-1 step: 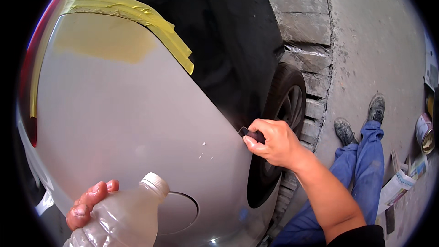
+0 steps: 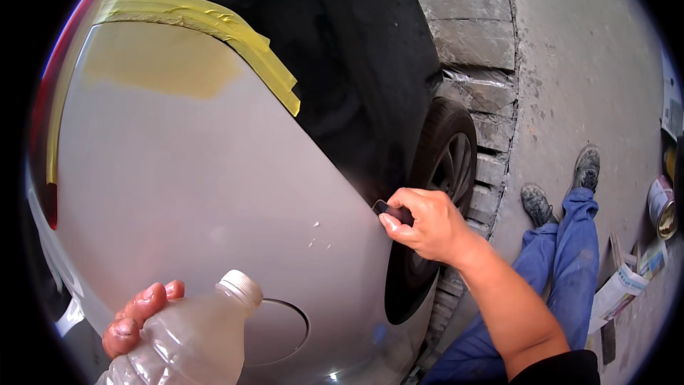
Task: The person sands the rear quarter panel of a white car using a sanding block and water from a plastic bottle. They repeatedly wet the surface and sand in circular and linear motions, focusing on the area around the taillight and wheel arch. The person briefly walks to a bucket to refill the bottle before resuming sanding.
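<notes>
My left hand [image 2: 139, 314] grips a clear plastic bottle [image 2: 199, 335] with a white cap, tilted at the lower left over the silver-grey car panel [image 2: 214, 192]. Cloudy liquid seems to fill it. At the panel's right edge, by the wheel arch, my right hand [image 2: 434, 228] pinches a small dark piece [image 2: 399, 213] that looks like folded sandpaper. Its thin front edge touches the panel's rim; the fingers hide the rest. A yellowish patch [image 2: 164, 64] marks the panel's upper part, bordered by yellow masking tape [image 2: 246, 39]. Small white flecks [image 2: 315, 224] lie left of my right hand.
The car's wheel [image 2: 456, 160] stands just behind my right hand. A round fuel flap [image 2: 281, 328] is beside the bottle. Concrete slabs [image 2: 474, 39] run along the floor. My legs [image 2: 545, 264] are at the right, near a tin can [image 2: 662, 214] and a paper-wrapped container [image 2: 620, 292].
</notes>
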Demonstrator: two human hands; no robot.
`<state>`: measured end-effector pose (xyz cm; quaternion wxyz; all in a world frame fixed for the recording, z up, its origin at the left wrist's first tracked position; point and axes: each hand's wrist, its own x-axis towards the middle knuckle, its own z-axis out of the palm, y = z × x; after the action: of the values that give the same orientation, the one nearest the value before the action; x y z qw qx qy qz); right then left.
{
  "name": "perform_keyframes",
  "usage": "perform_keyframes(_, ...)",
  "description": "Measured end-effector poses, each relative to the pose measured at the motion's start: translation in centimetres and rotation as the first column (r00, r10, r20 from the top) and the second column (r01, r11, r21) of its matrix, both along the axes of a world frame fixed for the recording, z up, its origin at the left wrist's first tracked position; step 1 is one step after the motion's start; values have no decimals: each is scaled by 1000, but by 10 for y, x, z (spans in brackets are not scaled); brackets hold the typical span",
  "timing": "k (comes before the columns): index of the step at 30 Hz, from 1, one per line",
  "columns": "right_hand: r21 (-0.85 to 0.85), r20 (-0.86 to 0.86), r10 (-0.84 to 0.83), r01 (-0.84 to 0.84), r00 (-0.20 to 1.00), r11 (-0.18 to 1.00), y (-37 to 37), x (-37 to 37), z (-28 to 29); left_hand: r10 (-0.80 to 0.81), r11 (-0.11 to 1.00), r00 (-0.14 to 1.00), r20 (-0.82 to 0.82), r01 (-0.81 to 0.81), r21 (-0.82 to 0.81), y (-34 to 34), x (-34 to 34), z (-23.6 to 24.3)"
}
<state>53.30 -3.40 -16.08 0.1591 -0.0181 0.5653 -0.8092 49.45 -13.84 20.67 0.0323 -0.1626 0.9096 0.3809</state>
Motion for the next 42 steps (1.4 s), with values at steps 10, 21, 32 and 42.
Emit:
perform_keyframes(10,23,-102,-42,44,994,999,-18,53,-35,67,997,994,89,-63,-45,24,-28,3)
perform_keyframes(21,-265,559,-96,287,824,920,13,70,-45,-450,893,855,257,437,110,-6,-38,5)
perform_keyframes(32,-132,371,-137,199,919,971,-41,44,-25,-179,978,976,125,191,-89,3,-23,8)
perform_keyframes(42,-55,291,-412,445,864,894,-44,23,-30,-328,943,941,79,332,-38,-15,-19,-6)
